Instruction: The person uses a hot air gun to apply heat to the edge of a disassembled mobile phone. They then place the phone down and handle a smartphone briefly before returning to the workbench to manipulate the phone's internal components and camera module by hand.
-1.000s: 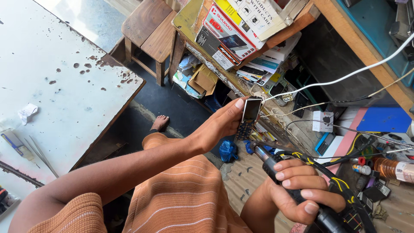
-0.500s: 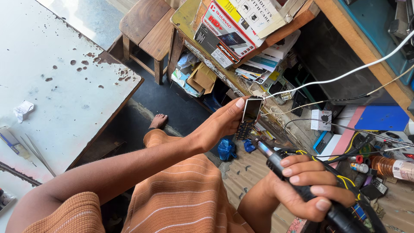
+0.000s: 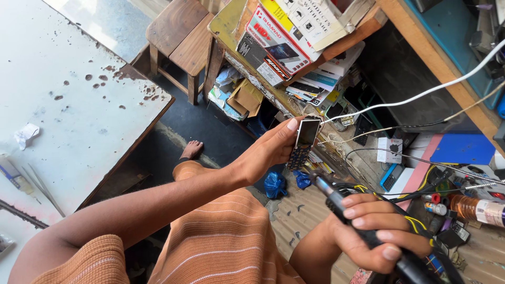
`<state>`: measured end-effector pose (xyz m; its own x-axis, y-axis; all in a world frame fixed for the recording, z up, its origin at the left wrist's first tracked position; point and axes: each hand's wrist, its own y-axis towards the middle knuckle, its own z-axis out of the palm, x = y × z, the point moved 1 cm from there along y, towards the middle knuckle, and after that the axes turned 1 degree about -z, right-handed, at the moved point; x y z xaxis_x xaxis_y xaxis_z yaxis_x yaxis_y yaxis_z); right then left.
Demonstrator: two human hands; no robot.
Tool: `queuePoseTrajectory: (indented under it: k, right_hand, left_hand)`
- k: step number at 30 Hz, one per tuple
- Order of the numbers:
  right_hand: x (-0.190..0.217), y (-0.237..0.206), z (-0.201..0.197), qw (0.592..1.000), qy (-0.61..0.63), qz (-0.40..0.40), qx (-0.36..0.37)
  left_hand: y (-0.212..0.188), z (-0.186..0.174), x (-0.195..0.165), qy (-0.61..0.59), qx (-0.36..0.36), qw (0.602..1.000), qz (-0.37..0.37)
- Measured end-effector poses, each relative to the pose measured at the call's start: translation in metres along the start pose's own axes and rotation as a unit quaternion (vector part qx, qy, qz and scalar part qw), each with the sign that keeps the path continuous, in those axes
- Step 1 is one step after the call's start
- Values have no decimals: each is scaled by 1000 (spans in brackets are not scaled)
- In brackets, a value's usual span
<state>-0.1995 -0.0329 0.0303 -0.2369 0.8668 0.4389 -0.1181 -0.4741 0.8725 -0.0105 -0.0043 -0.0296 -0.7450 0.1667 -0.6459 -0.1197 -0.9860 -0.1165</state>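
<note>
Your left hand (image 3: 265, 152) pinches the keypad phone (image 3: 302, 143) upright, long axis near vertical; your right hand (image 3: 373, 231) grips the soldering iron (image 3: 336, 197), tip just below-right of it.

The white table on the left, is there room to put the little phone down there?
Yes. The white table is mostly bare between the crumpled paper, the tweezers and its chipped corner. The bench by the right hand is crowded with wires, boxes and small parts. The left hand holds the keypad phone.
</note>
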Motion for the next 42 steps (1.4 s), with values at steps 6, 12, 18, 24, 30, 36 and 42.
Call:
queuePoseTrajectory:
  k: [6, 12, 18, 24, 30, 36, 42]
  right_hand:
    - [2, -2, -3, 999, 13, -1, 39]
    - [2, -1, -7, 999, 33, 27, -23]
    - [-1, 2, -4, 1000, 14, 9, 8]
    - [0, 6, -6, 999, 24, 25, -1]
    - [-1, 8, 0, 1000, 10, 23, 8]
    - [-4, 11, 8, 999, -3, 21, 25]
    - [-15, 16, 6, 999, 18, 27, 14]
  left_hand:
    - [0, 1, 4, 26, -22, 999, -30]
    - [2, 2, 5, 3, -13, 1000, -24]
    - [3, 2, -6, 20, 10, 1000, -5]
    - [1, 4, -9, 26, 24, 999, 13]
    - [3, 6, -13, 33, 24, 999, 10]
    - [1, 3, -16, 28, 32, 999, 20]
    - [3, 7, -13, 37, 23, 999, 1]
